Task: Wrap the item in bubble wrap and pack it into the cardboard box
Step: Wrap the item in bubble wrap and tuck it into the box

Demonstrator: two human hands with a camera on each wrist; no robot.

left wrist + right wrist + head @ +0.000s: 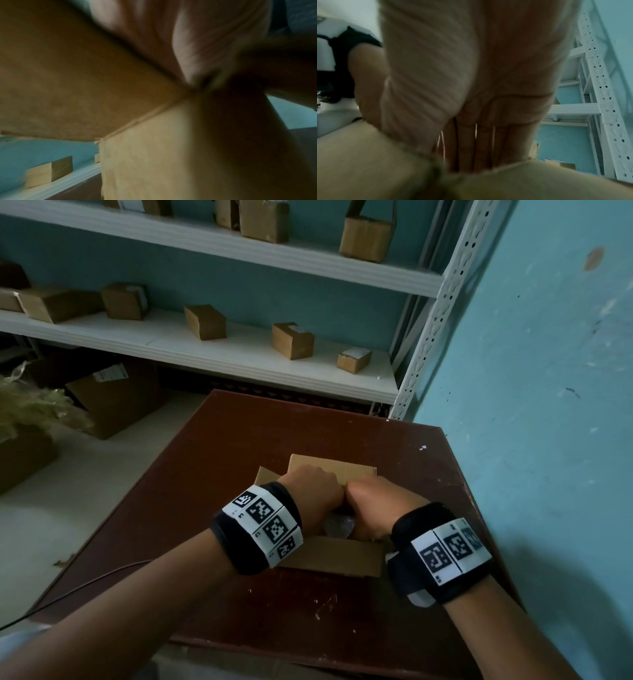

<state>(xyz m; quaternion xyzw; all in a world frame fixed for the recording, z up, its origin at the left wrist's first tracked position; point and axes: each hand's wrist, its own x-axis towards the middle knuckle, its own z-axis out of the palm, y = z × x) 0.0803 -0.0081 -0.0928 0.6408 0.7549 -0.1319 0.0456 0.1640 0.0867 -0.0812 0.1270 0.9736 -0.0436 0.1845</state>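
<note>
Your two hands are down in the mouth of the cardboard box (pixel 330 554), pressed side by side at the middle of the tabletop (pixel 239 440). The left hand (pixel 313 494) sits at about 10 o'clock of the opening, the right hand (pixel 380 510) at 2 o'clock, knuckles nearly touching. Between and just below them a patch of crinkled, clear bubble wrap (pixel 339 523) shows, so the wrapped item appears to be already inside and you seem to be seating it.

In the right wrist view the right hand's fingers (pixel 481 146) run straight down past the cardboard edge (pixel 513 167), which suits pushing rather than gripping. The left wrist view is blurred: the left palm (pixel 180 40) lies against a flap (pixel 77 81), and I cannot tell whether its fingers are curled round anything.

The near flap (pixel 342 556) folds out toward you at 6 o'clock, the far flap (pixel 332 465) stands up at 12, and the left flap (pixel 267 474) splays toward 9. That keeps the opening clear for both hands.

How much of the box the bundle fills is hidden. Closing the flaps is probably what remains.
</note>
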